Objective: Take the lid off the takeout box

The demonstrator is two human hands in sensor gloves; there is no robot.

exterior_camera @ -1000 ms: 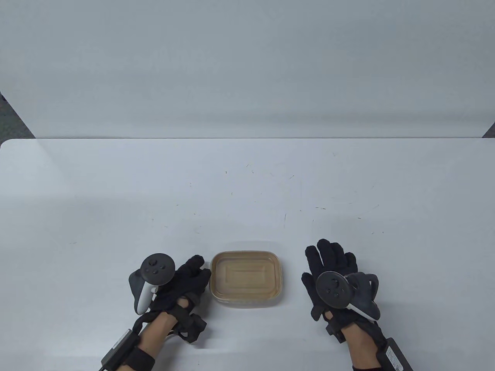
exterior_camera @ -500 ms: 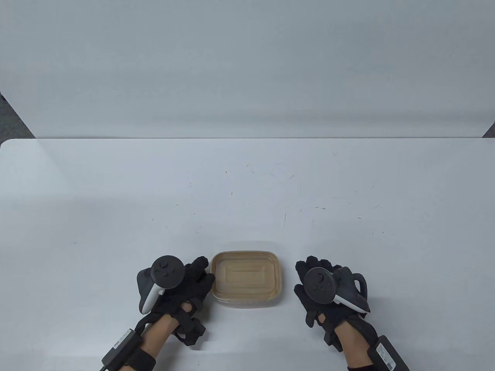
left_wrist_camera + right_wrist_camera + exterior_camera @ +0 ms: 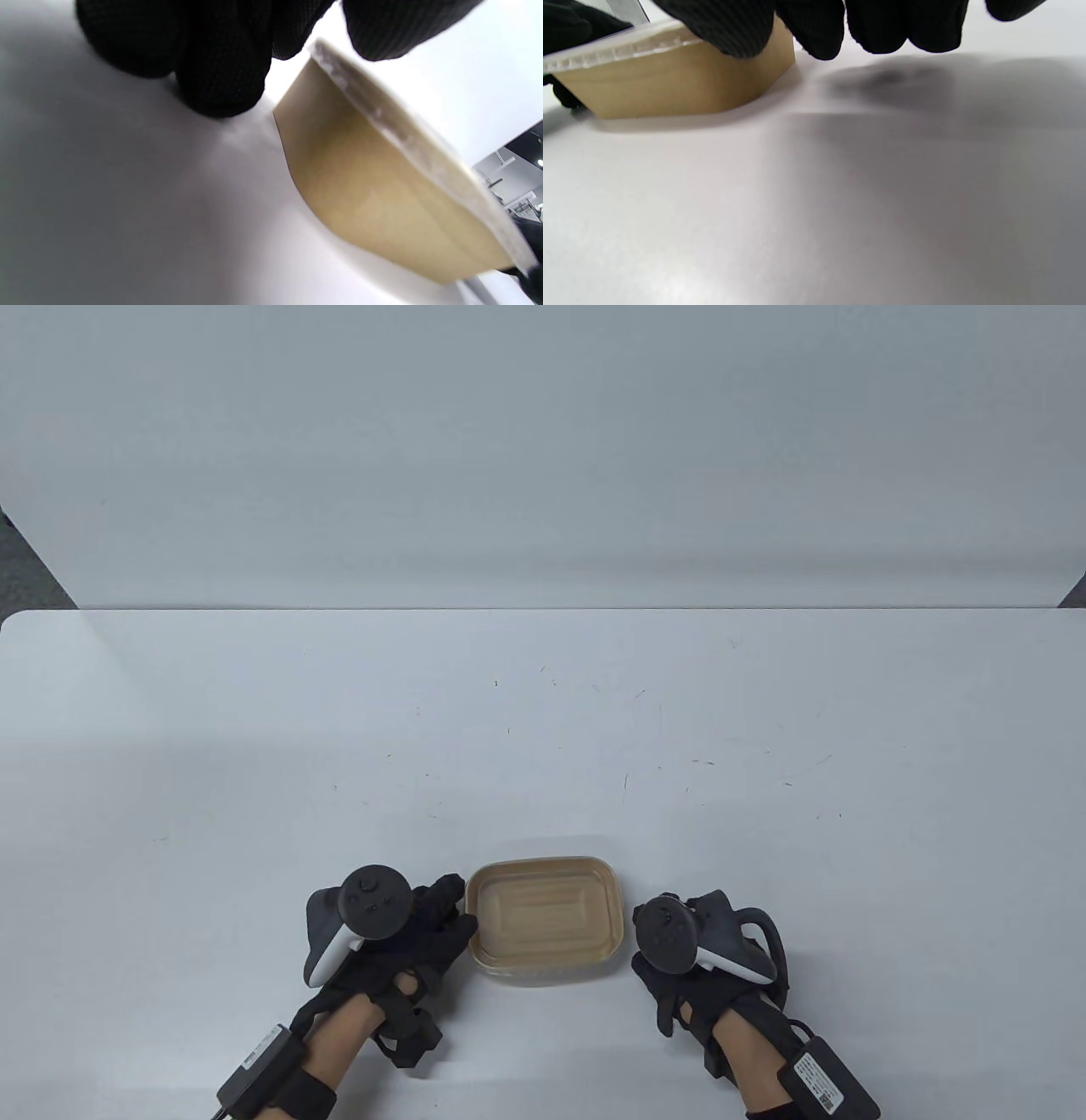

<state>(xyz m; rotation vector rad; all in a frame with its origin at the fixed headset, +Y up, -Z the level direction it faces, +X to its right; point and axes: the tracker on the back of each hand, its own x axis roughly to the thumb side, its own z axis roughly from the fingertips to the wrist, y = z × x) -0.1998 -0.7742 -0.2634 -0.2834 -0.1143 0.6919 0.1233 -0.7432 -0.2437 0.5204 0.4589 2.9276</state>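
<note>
A brown takeout box (image 3: 543, 969) with a clear lid (image 3: 541, 909) on it stands near the table's front edge. My left hand (image 3: 454, 912) is at the box's left end, fingertips against its rim. In the left wrist view the fingers (image 3: 220, 63) curl beside the box wall (image 3: 382, 190), and one fingertip lies over the corner of the lid rim (image 3: 407, 140). My right hand (image 3: 645, 929) is at the box's right end. In the right wrist view its fingers (image 3: 814, 25) hang above the table, and one overlaps the lid rim (image 3: 619, 48) on the box (image 3: 670, 89).
The white table (image 3: 543, 712) stretches far behind the box and to both sides. A pale wall stands behind the table's far edge.
My right hand has moved left and toward me until it reaches the box's right end. My left hand has edged right against the box. The box has shifted slightly right.
</note>
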